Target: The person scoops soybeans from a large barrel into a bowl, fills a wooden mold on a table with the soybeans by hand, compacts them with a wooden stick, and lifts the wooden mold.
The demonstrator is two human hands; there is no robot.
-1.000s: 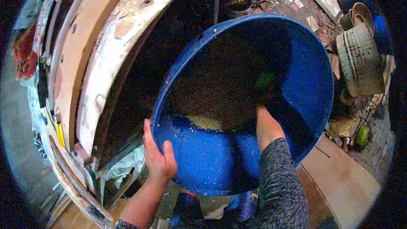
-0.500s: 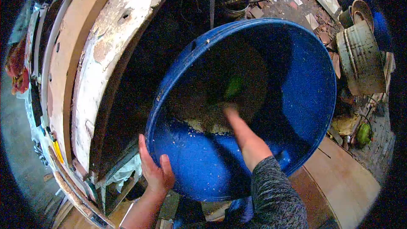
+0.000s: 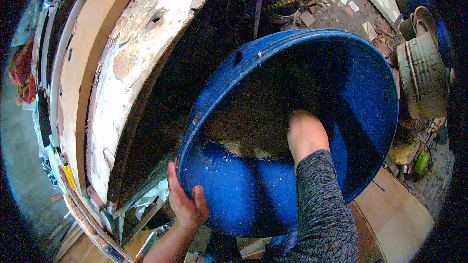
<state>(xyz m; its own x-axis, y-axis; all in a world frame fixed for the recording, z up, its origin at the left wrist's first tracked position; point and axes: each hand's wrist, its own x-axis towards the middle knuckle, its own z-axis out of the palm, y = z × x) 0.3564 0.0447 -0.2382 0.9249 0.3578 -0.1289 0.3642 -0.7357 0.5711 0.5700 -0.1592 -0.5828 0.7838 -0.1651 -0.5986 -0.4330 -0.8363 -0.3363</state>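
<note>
A big blue barrel [image 3: 234, 190] leans with its mouth towards me. Loose, dark brown material [image 3: 248, 117] lies in its shaded depth, with a pale crumbly edge. At the barrel's lower left rim is my left hand [image 3: 187, 204], its thumb inside the rim and its fingers outside, gripping it. My right hand [image 3: 307, 131] reaches inside the barrel; its fingers are blurred and lost in the dark, so what they hold is hidden. A grey sleeve covers that forearm.
Left of the barrel stands a worn white-painted board [image 3: 131, 63] beside wooden planks. Broken tiles [image 3: 353, 6] litter the floor at the top right. A dented metal container [image 3: 421, 75] and a green fruit-like object [image 3: 421, 163] are at the right.
The green item seen inside the barrel earlier no longer shows. My right hand has moved right and nearer to me. The barrel sits slightly lower and further right in view, my left hand still on its rim.
</note>
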